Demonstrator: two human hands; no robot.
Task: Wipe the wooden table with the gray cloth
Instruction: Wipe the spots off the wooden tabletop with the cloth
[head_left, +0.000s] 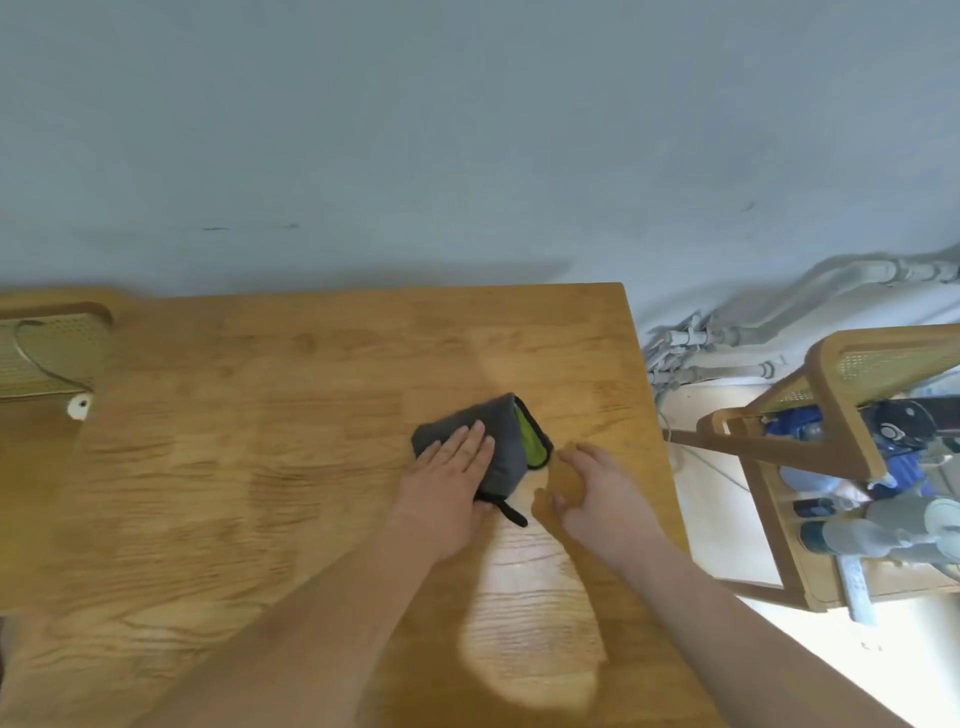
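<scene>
A folded gray cloth (501, 441) with a green inner face and black trim lies on the wooden table (260, 441), right of centre. My left hand (449, 486) lies flat on the cloth's left part, fingers together and pressing down. My right hand (592, 493) hovers just to the right of the cloth, fingers spread and curved, holding nothing. A black loop of the cloth sticks out near my left thumb.
A cane-backed wooden chair (841, 395) stands to the right of the table with blue items and bottles (883, 525) around it. Another cane chair back (47, 353) is at the table's left edge. A gray wall lies behind, with pipes (779, 322) along it.
</scene>
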